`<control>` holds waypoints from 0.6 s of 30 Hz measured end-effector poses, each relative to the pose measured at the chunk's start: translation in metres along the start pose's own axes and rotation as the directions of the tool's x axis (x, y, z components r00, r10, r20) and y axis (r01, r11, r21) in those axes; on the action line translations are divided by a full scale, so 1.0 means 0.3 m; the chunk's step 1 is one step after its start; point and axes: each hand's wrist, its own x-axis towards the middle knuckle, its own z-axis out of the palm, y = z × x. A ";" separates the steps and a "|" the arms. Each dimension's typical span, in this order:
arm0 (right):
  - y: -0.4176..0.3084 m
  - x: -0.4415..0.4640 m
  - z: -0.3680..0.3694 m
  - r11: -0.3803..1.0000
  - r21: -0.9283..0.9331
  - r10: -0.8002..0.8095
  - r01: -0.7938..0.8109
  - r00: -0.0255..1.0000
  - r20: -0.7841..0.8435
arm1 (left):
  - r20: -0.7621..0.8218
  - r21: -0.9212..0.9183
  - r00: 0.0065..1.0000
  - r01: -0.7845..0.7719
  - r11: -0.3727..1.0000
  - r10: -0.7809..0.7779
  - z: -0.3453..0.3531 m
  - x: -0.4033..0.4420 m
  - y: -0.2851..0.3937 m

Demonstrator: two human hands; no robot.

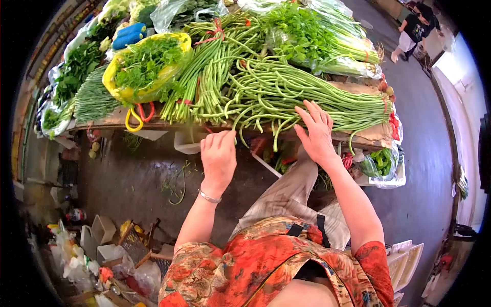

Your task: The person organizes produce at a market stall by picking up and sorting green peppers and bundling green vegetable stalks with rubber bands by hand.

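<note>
A large heap of long beans (327, 94) lies along the stall's front edge, its right end tied with a red band. My right hand (316, 133) rests on the front of the heap, fingers spread, with no grip visible. Just off the stall edge, left of the loose bean tips, is my left hand (219, 158), a bracelet on its wrist. Its fingers are curled closed; what they hold, if anything, is hidden. Nearest to it on the stall are tied bundles of long green stems (192, 87).
A yellow-lined basket (109, 82) of leafy herbs stands left, beside blue rolls (129, 36). Celery (307, 41) lies behind the beans. Green peppers (381, 161) sit in a bag below right. Crates and bags (105, 230) clutter the floor behind left. Another person (411, 30) is far right.
</note>
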 end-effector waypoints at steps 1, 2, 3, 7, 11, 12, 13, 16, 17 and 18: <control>-0.002 0.001 0.014 0.999 -0.053 0.011 -0.011 1.000 0.003 | -0.005 -0.050 0.999 0.045 0.998 -0.045 -0.009 -0.020 -0.026; -0.003 0.001 0.029 0.994 -0.107 0.020 -0.019 1.000 0.006 | -0.010 -0.099 0.996 0.090 0.991 -0.091 -0.016 -0.035 -0.045; -0.001 -0.008 0.042 0.996 -0.077 0.037 -0.038 0.999 -0.013 | -0.037 -0.135 0.991 0.119 0.984 -0.125 -0.022 -0.041 -0.055; 0.008 -0.024 0.071 0.996 -0.079 0.048 -0.051 0.998 -0.044 | -0.035 -0.299 0.977 0.191 0.935 -0.211 -0.026 -0.044 -0.070; 0.010 -0.026 0.070 0.995 -0.084 0.046 -0.050 0.998 -0.046 | 0.058 -0.554 0.925 0.343 0.758 -0.376 -0.016 -0.008 -0.013; 0.008 -0.025 0.070 0.996 -0.079 0.041 -0.044 0.998 -0.045 | 0.088 -0.582 0.922 0.355 0.731 -0.377 -0.017 0.004 0.007; 0.006 -0.023 0.068 0.995 -0.085 0.042 -0.046 0.998 -0.044 | 0.069 -0.564 0.950 0.290 0.773 -0.306 -0.009 0.005 0.007; 0.010 -0.022 0.068 0.994 -0.097 0.035 -0.040 0.998 -0.046 | 0.029 -0.521 0.984 0.166 0.838 -0.176 -0.002 0.010 -0.014; 0.011 -0.023 0.069 0.994 -0.100 0.032 -0.037 0.998 -0.049 | -0.006 -0.486 0.976 0.188 0.853 -0.218 -0.021 0.019 -0.022; 0.011 -0.025 0.070 0.994 -0.102 0.031 -0.036 0.998 -0.052 | -0.041 -0.451 0.966 0.212 0.867 -0.257 -0.044 0.030 -0.032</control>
